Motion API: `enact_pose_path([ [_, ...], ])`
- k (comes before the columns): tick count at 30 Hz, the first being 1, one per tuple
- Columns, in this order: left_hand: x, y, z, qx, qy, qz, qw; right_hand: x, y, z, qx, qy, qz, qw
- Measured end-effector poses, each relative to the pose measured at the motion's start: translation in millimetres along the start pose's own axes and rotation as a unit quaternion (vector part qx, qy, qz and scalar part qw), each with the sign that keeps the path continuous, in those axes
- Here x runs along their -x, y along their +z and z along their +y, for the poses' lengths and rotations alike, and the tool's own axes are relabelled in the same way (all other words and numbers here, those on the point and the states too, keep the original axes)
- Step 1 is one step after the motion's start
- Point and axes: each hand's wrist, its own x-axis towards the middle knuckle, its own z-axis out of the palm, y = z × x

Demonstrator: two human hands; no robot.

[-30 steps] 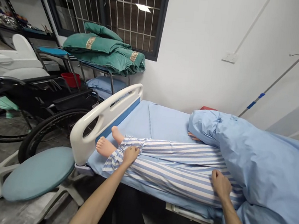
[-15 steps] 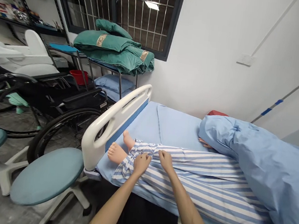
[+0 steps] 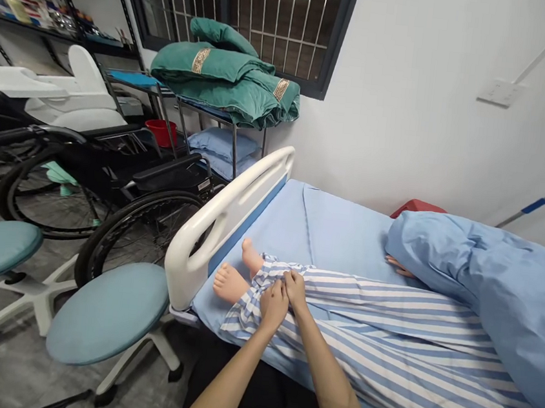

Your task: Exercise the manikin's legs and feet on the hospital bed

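Observation:
A figure that looks like a care manikin lies on the bed, its bare feet [image 3: 231, 283] toward the footboard. Striped blue-and-white trousers [image 3: 369, 305] cover its legs. Over the lower legs, my left hand [image 3: 274, 305] is closed, fingers curled into the trouser cloth near the ankles. Right beside it, touching or nearly so, my right hand [image 3: 295, 289] is also closed on the trousers, slightly farther from me. The fingertips of both hands are mostly hidden. A blue quilt [image 3: 501, 293] is bunched over the upper body, and a hand of the figure pokes out from under it.
The white footboard [image 3: 233, 206] rises left of the feet. Two round stools [image 3: 108, 310] and a wheelchair [image 3: 154, 217] stand on the left. Green folded bedding [image 3: 231, 79] lies on a rack below the barred window. A wall [image 3: 400, 100] runs behind the bed.
My hands have come closer together over the lower legs; a gap between them has closed. The view has swung right, so everything sits differently in the picture.

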Motion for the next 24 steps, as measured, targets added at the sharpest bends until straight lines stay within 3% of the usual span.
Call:
enact_pose_path([
  [6,-1.5,-2.1,-2.9,0.013,0.011,-0.018,1.000,0.8,0.8,-3.0,0.073,-0.018,-0.023,0.997],
  [11,-1.4,-16.5,-4.9,0.045,0.021,-0.038,0.998,9.5,-1.9,-17.9,0.118,-0.036,-0.024,0.992],
  [16,4.1,-31.9,-14.3,0.108,0.027,-0.035,0.993,21.1,-2.4,-36.2,0.242,-0.057,-0.069,0.966],
  [24,-1.2,-45.8,-15.5,0.254,-0.080,-0.018,0.964,27.7,2.0,-73.2,0.354,-0.063,-0.113,0.926],
])
